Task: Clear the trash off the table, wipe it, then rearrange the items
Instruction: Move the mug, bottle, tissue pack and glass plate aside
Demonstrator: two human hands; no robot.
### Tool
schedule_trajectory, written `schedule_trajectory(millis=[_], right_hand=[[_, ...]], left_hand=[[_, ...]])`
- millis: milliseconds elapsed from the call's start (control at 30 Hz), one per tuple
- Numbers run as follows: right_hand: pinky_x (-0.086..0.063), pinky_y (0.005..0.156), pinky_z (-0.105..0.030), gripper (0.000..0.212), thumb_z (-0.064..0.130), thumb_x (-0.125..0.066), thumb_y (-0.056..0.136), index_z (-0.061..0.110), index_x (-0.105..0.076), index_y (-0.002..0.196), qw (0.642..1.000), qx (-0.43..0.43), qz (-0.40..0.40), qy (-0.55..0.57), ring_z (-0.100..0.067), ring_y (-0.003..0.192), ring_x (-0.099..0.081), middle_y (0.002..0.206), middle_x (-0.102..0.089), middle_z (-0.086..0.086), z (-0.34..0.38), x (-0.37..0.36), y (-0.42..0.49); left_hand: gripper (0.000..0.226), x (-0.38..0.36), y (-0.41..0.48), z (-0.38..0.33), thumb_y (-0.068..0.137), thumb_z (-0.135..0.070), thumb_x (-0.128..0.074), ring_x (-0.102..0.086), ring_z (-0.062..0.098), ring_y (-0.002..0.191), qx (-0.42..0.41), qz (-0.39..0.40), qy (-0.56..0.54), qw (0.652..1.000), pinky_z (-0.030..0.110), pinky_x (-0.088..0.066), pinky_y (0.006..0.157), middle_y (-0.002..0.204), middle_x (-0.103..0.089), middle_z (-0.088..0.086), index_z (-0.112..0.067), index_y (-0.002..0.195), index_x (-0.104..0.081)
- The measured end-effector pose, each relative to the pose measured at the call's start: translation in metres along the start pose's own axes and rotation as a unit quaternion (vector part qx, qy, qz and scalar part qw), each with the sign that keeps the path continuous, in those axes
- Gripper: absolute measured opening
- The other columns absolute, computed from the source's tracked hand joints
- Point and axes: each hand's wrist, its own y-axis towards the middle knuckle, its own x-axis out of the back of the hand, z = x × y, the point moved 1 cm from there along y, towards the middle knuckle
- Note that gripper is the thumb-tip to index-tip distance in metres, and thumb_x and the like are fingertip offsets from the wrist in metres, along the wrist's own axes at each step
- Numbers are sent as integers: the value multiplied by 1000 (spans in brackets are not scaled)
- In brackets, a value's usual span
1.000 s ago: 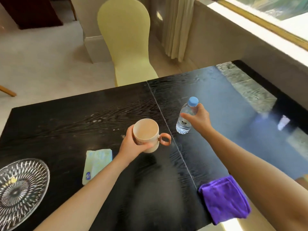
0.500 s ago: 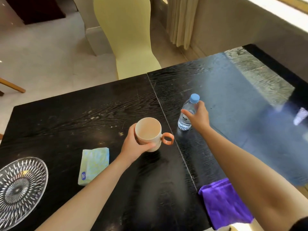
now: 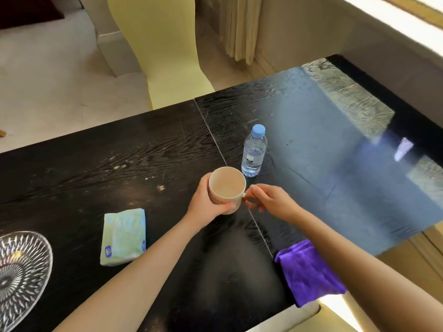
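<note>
Rearranging: both our hands on the mug [image 3: 227,189], mid-table, just beside the water bottle [image 3: 254,150].
Left hand [image 3: 206,202] wraps its body, right hand [image 3: 268,197] pinches the handle; likely rigid, light, empty, breakable, so we'd carry by the handle.

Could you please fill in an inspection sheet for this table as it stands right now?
Surface: black wood-grain table, pale specks near the middle, window glare on the right.
Job's things: mug, water bottle upright behind it, tissue pack, glass dish at left edge, purple cloth overhanging the near edge.
Clutter: no loose trash seen.
Hands: left hand wraps the mug; right hand pinches its handle.
Cables: nothing seen.
Surroundings: yellow chair, curtain, window ledge.
</note>
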Motion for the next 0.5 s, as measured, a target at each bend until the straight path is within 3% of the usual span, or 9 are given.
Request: schedule_trajectory(millis=[100, 233, 367, 500], right_hand=[[-52, 66, -30, 35, 29, -44, 98, 5, -64, 84, 999, -4, -41, 7, -8, 59, -53, 70, -66, 0, 1, -3, -11], [-47, 52, -9, 20, 27, -54, 94, 10, -63, 86, 999, -11, -33, 18, 5, 49, -54, 69, -66, 7, -7, -8, -22], [-46, 49, -10, 20, 27, -59, 91, 10, -61, 81, 997, -24, -67, 14, -7, 51, -57, 71, -69, 1, -17, -17, -23], [-51, 53, -19, 24, 26, -59, 91, 5, -62, 79, 990, -31, -129, 37, -11, 52, -57, 72, -71, -5, -26, -26, -14]], left_hand=[[92, -9, -1, 1, 57, -24, -87, -44, 7, 114, -8, 19, 18, 1000, 23, -36, 88, 123, -46, -13, -31, 132, -33], [89, -16, -4, 8, 54, -26, -87, -45, 6, 113, -1, 35, 4, 999, 19, -36, 85, 121, -47, -16, -40, 124, -34], [88, -18, -8, 14, 56, -26, -86, -47, 9, 116, 7, 34, 1, 999, 19, -36, 85, 120, -48, -19, -43, 124, -33], [104, -5, -6, 23, 66, -27, -83, -29, 11, 137, 15, 64, 32, 997, 32, -30, 109, 149, -31, -13, -34, 145, -17]])
